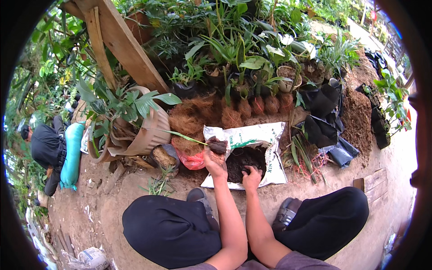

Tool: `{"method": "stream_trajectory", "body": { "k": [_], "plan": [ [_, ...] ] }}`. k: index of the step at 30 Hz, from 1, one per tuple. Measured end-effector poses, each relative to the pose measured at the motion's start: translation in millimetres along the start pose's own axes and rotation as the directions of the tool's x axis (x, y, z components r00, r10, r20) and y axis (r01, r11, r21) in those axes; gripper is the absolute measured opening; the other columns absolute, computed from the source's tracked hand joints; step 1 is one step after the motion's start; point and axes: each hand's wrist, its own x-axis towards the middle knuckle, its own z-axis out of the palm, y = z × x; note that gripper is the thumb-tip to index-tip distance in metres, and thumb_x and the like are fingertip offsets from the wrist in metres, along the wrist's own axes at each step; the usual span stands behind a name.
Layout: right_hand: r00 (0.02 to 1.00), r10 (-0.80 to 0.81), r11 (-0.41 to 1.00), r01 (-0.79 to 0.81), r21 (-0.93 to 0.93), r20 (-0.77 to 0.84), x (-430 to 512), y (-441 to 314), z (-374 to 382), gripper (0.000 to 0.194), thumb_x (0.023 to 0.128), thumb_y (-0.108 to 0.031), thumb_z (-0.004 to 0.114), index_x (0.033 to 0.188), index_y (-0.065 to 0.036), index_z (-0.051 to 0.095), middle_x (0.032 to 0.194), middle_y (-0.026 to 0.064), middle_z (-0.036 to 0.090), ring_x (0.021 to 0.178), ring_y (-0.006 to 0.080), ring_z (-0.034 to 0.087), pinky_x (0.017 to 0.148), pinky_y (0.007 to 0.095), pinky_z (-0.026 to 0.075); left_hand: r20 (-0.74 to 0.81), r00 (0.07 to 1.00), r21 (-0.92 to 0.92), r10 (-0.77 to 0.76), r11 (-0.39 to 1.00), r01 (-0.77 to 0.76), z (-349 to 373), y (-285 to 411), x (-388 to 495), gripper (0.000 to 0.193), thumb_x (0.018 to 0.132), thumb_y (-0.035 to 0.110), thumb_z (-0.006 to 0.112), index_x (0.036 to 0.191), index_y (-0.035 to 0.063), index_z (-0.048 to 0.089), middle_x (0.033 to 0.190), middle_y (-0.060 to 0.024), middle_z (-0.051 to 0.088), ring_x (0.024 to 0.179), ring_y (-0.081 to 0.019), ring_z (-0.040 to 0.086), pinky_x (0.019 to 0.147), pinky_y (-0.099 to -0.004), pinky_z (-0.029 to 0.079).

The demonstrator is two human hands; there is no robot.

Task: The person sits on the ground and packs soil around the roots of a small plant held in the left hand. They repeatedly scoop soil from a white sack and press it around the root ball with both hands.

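Observation:
My left hand (215,163) holds a clump of dark soil (217,145) at the root end of a plant cutting. From that clump a slim green leaf (184,136) points out to the left. Just below and to the right lies an open white sack (276,135) with green printing, its cut mouth showing dark potting soil (241,162). My right hand (252,177) reaches over the sack's near edge, fingertips at the soil; whether they grip any is hidden. Beyond the sack stand several root balls wrapped in brown fibre (231,117), with leaves rising from them.
Loose coconut fibre (189,114) and a red plastic bag (190,160) lie left of the sack. A large tilted pot (153,125) stands farther left. Black plastic bags (320,131) and cut leaves with red string (305,158) lie right. Another person (49,146) crouches far left.

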Motion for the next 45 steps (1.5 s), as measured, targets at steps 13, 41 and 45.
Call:
{"method": "stream_trajectory", "body": {
  "k": [13, 41, 45],
  "plan": [
    [0.937, 0.292, 0.886, -0.341, 0.315, 0.194, 32, 21, -21, 0.031, 0.074, -0.01, 0.076, 0.104, -0.002, 0.07, 0.098, 0.0136, 0.071, 0.093, 0.0242, 0.067, 0.085, 0.0337, 0.05, 0.093, 0.994, 0.332, -0.065, 0.943, 0.03, 6, 4, -6, 0.024, 0.099, 0.016, 0.053, 0.119, 0.0015, 0.052, 0.101, -0.0056, 0.059, 0.092, -0.0145, 0.06, 0.08, -0.0327, 0.053],
    [0.956, 0.224, 0.919, -0.272, 0.284, 0.189, 62, 22, -12, 0.037, 0.077, -0.01, 0.075, 0.111, 0.0, 0.068, 0.102, 0.0147, 0.071, 0.094, 0.0233, 0.068, 0.085, 0.033, 0.052, -0.274, 0.959, 0.302, -0.079, 0.939, 0.164, -6, -15, -4, 0.025, 0.082, 0.004, 0.07, 0.068, 0.0101, 0.05, 0.05, 0.0019, 0.045, 0.036, -0.0066, 0.037, 0.033, -0.0228, 0.025],
    [0.955, 0.226, 0.903, -0.278, 0.326, 0.19, 64, 17, -12, 0.034, 0.079, -0.008, 0.073, 0.111, 0.001, 0.067, 0.103, 0.0156, 0.071, 0.094, 0.0238, 0.068, 0.085, 0.0328, 0.051, -0.292, 0.955, 0.303, -0.059, 0.941, 0.151, -16, -18, -4, 0.027, 0.081, 0.004, 0.072, 0.067, 0.0103, 0.049, 0.05, 0.0028, 0.044, 0.036, -0.0054, 0.035, 0.033, -0.0222, 0.025]
  ]
}}
